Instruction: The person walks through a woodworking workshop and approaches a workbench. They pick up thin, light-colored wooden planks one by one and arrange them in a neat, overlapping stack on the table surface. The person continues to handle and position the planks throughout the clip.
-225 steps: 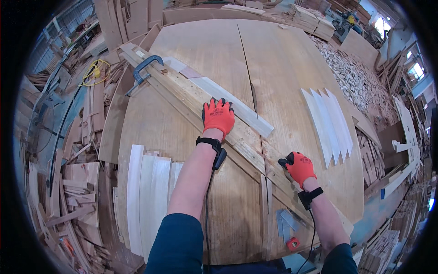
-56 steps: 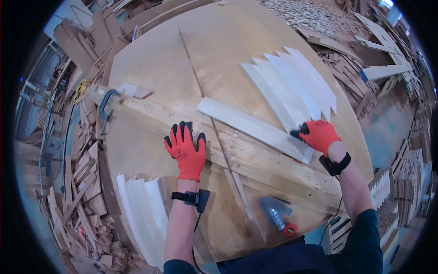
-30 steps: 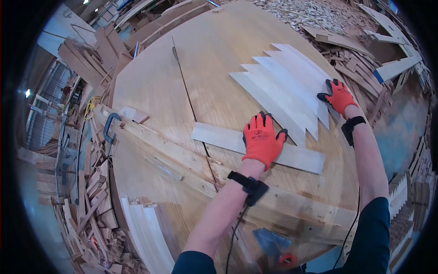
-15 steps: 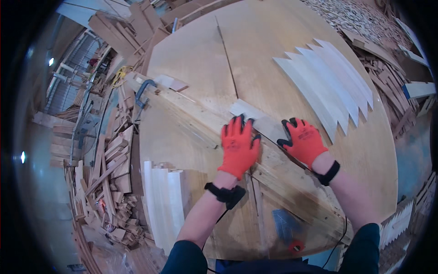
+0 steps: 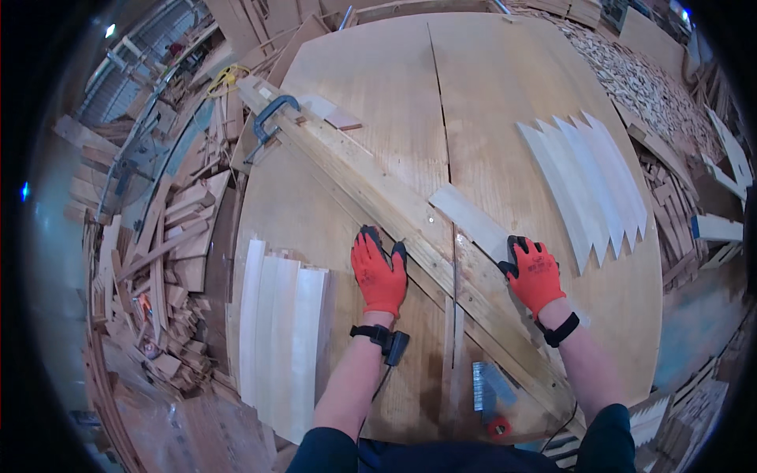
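A long wooden beam (image 5: 371, 181) crosses the tabletop diagonally, and a blue C-clamp (image 5: 277, 110) grips its far left end. Against the beam's far side lies a short pale board (image 5: 471, 221). My right hand (image 5: 536, 276), in a red glove with black fingertips, holds that board's near right end, thumb and fingers on either side of it. My left hand (image 5: 380, 276), gloved alike, is on the near left side of the beam. Its fingers are stretched out and the thumb is apart, with nothing seen in it.
Pale boards with pointed ends (image 5: 587, 185) lie side by side at the right. More pale strips (image 5: 284, 331) stand at the table's left edge. A clear blue packet (image 5: 493, 386) and a red tape measure (image 5: 498, 427) lie near me. Wood scraps (image 5: 173, 307) heap up at the left.
My left hand has moved off the beam to its near left side. My right hand stays at the pale board's end. The whole view has shifted.
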### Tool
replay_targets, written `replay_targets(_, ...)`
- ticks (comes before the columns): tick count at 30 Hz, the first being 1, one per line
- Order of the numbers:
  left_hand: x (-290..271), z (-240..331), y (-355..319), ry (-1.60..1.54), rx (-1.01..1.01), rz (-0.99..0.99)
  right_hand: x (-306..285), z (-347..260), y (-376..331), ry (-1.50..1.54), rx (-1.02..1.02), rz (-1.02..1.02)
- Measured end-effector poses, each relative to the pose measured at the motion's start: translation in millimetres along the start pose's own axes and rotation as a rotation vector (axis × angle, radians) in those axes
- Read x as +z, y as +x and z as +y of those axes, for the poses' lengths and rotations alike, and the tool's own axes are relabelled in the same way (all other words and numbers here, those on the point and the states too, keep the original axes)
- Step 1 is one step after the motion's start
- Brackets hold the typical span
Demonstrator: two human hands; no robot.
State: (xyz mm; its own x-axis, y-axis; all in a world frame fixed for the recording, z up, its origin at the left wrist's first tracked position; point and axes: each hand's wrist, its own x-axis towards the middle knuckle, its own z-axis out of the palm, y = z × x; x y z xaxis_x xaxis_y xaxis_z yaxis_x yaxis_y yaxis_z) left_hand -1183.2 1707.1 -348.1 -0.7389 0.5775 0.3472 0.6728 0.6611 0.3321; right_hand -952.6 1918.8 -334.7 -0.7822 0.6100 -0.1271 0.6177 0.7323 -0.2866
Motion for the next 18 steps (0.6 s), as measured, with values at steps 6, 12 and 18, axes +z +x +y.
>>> replay_targets(6,-1,-6,5,0.021,-0.004,-0.037,0,-6,1,-0.041,0.017,-0.02)
replay_targets(12,-1,-13,14,0.0,-0.004,-0.007,10,-9,7,0.009,0.0,0.023)
replay_targets(18,7,-24,22,-0.019,0.017,0.01,16,-23,10,-0.006,0.063,0.043)
